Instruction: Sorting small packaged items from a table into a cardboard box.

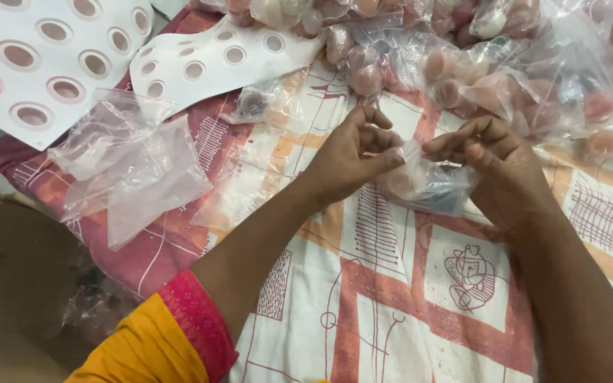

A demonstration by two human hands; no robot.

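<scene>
Both of my hands pinch the top edge of one small clear plastic bag point(427, 186) that holds a dark, rounded item. My left hand point(349, 157) grips the bag's mouth from the left with thumb and fingers. From the right, my right hand point(501, 167) holds the same edge, fingers curled. The bag hangs just above a patterned red, white and orange cloth point(391, 298).
A heap of filled clear bags with pinkish round items point(505, 64) lies behind my hands. Empty clear bags point(133, 167) lie at the left. White sheets with round holes point(44, 57) sit at the top left. A brown surface point(15, 284) is at the lower left.
</scene>
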